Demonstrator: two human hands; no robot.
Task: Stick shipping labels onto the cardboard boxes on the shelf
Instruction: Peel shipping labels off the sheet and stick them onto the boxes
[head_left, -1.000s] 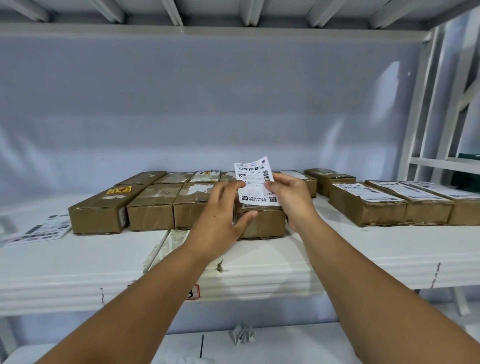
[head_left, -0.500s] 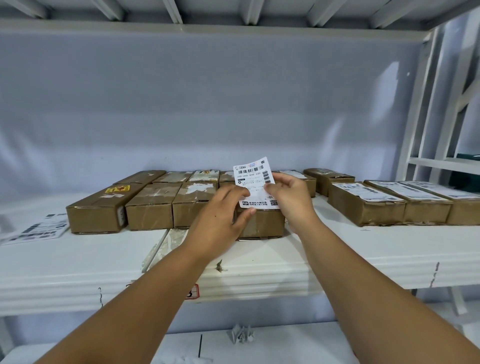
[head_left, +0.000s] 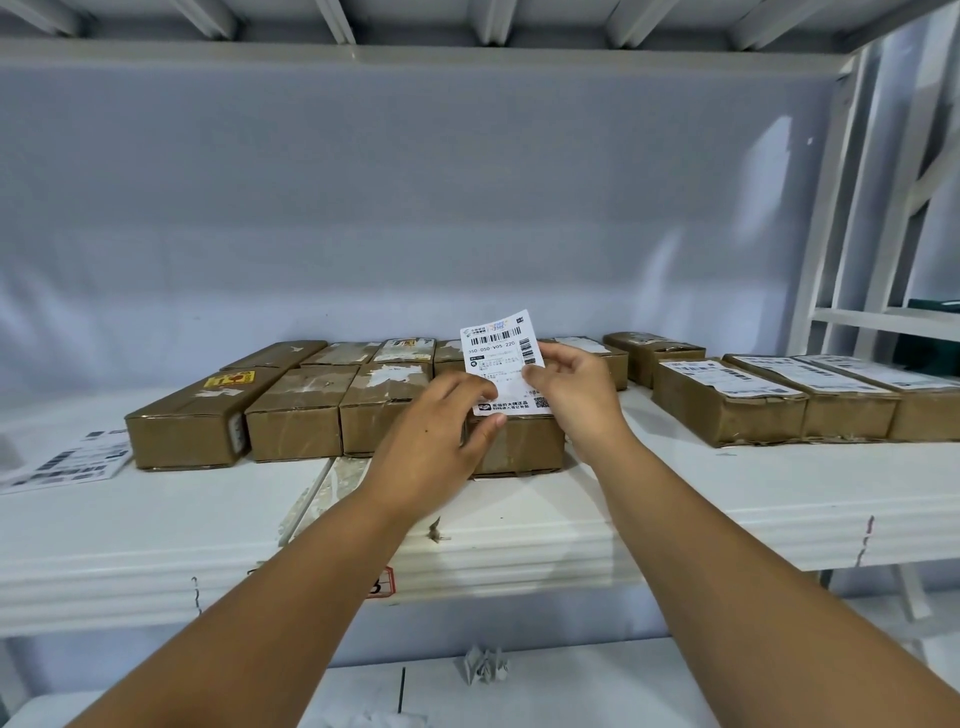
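Both hands hold one white shipping label (head_left: 503, 358) upright above a brown cardboard box (head_left: 524, 447) at the middle of the white shelf (head_left: 675, 499). My left hand (head_left: 441, 431) pinches the label's lower left part between thumb and fingers. My right hand (head_left: 576, 395) pinches its right edge. Several more cardboard boxes (head_left: 296, 415) stand in rows to the left of that box, without new labels. On the right, three boxes (head_left: 727, 400) carry white labels on their tops.
A sheet of spare labels (head_left: 67, 462) lies flat at the shelf's far left. A crumpled piece of backing paper (head_left: 483, 665) lies on the lower shelf. White uprights (head_left: 831, 208) of the rack stand at the right, and a grey wall is behind.
The label and both hands have shifted very slightly; my left thumb now sits under the label's lower edge. Nothing else has moved.
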